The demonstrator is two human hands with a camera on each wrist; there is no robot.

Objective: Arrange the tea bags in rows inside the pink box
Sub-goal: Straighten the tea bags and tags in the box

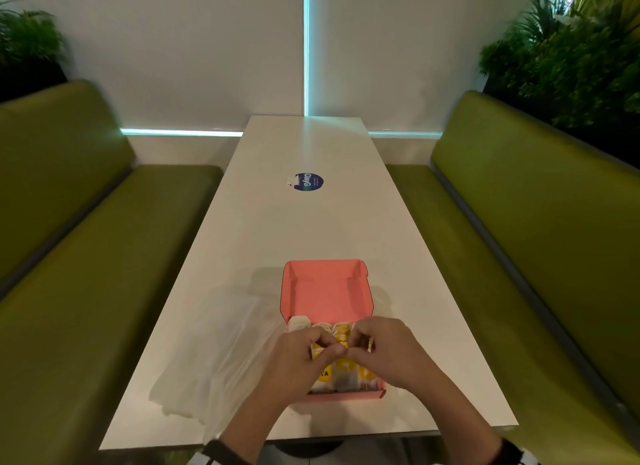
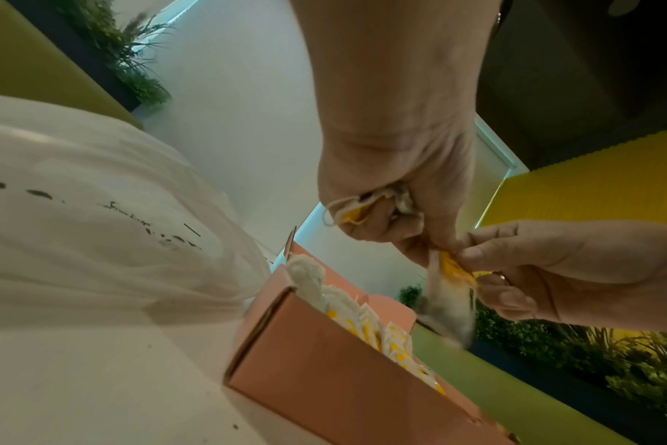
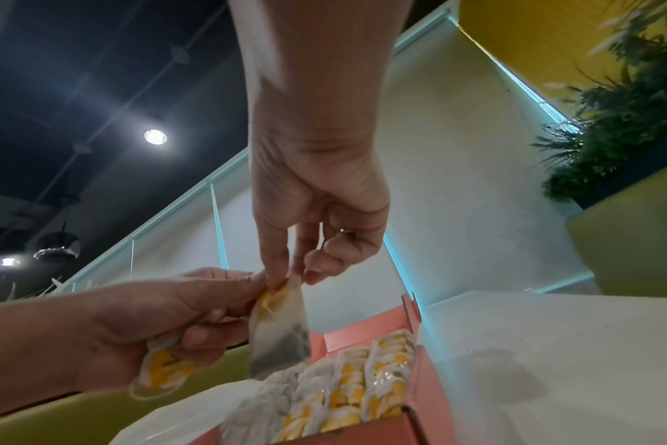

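I see a pink box (image 1: 325, 291) of matte folded cardboard near the tabletop's (image 1: 294, 229) near edge, a little right of centre, its flat lid thrown back toward the far end. The box's near half is packed with tea bags (image 3: 347, 388): thin, papery white sachets with yellow printed tags, standing on edge in close rows across it, while the far half shows bare pink floor.

My left hand (image 1: 294, 360) and right hand (image 1: 388, 350) meet just above the packed rows. Between them hangs a single tea bag (image 3: 280, 331), a translucent, soft rectangular pouch with dark leaf settled at its bottom and a yellow tag at the top. My right thumb and forefinger pinch its top corner; my left thumb and forefinger pinch the same top edge from the other side. My left hand's lower fingers are also curled round a crumpled bunch of spare tea bags (image 3: 164, 367), their strings looping out.

A thin, cloudy, wrinkled plastic bag (image 1: 214, 354) lies slack on the smooth white tabletop, touching the box's left side. A round blue sticker (image 1: 308, 182) sits mid-table, further off.
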